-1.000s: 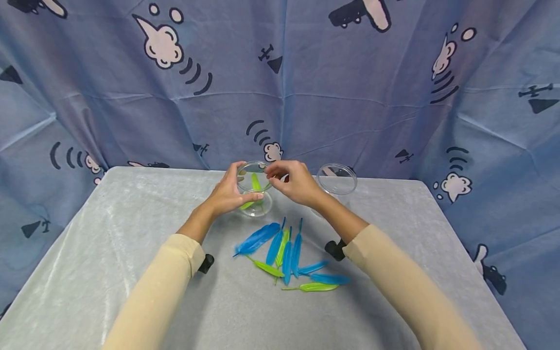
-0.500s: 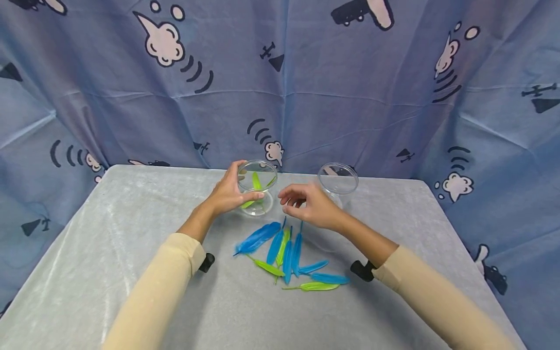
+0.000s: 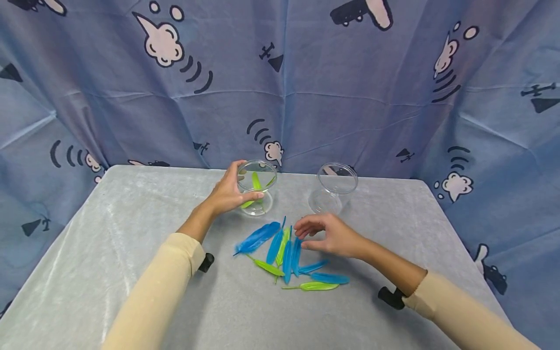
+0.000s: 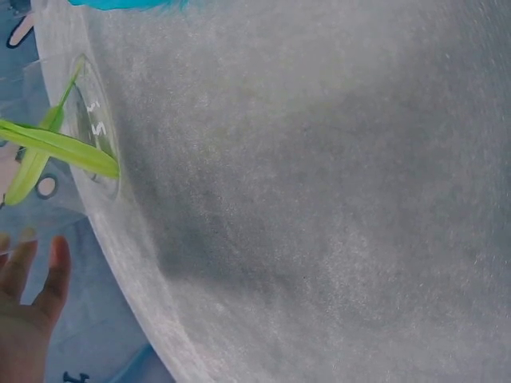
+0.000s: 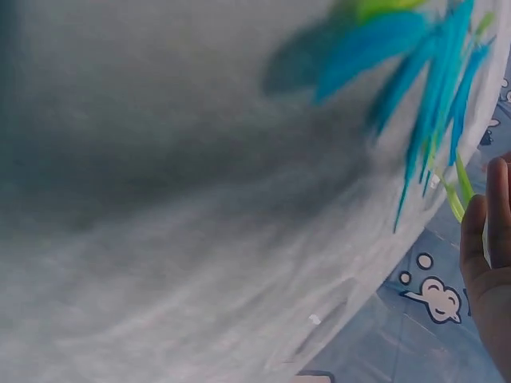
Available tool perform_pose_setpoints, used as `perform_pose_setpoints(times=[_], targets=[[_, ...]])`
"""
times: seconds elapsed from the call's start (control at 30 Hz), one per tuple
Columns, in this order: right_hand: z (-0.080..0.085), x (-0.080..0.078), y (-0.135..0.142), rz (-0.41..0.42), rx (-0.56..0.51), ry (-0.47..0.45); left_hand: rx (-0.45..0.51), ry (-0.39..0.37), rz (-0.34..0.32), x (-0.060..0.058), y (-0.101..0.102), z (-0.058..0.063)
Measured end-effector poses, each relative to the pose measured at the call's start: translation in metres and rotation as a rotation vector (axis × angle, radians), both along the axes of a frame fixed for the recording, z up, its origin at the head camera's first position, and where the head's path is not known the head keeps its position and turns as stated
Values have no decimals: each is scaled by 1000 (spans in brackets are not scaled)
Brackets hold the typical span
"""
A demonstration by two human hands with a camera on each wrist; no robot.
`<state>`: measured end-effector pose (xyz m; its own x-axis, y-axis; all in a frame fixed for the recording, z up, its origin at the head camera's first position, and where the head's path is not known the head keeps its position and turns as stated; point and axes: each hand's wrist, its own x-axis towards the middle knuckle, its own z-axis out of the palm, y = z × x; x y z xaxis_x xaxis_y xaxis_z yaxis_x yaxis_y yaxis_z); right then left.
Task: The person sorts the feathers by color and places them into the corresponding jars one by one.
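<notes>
My left hand (image 3: 227, 193) grips a clear plastic cup (image 3: 268, 204) near the back edge of the table, thumb across its front. Green feathers lie crossed inside, one green feather (image 4: 64, 148) standing out in the left wrist view. Over the right side of a loose feather pile hovers my right hand (image 3: 334, 236), its fingers loosely bent and nothing seen between them. Its fingertips overlap the top of a blue feather (image 3: 296, 257) in the head view. Other feathers in the pile include a large blue feather (image 3: 258, 237) and a green feather (image 3: 269, 268).
A second clear cup (image 3: 325, 200) stands at the back right, beyond my right hand. Nearest me in the pile lies a green feather (image 3: 318, 286). A grey cloth covers the table (image 3: 144, 218), and a patterned blue curtain (image 3: 227, 112) hangs behind it.
My right hand has left the rim of the left cup and come back toward me and to the right, over the feathers. My left hand has stayed on the cup.
</notes>
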<state>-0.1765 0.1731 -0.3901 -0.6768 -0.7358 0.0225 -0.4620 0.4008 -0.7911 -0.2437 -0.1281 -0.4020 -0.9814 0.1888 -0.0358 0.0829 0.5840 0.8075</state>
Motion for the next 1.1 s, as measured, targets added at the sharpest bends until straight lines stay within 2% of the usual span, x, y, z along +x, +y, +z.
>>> perform_pose_setpoints(times=[0.37,0.63,0.83,1.1], targets=[[-23,23,15,47,-21,-47,-4,8,-2,1,0,0],[-35,37,13,75,-37,-149,-9,7,-4,0,0,-1],[-41,43,13,67,-18,-216,-4,1,-4,0,0,-1],[-46,45,15,63,21,-217,14,13,-2,0,1,-2]])
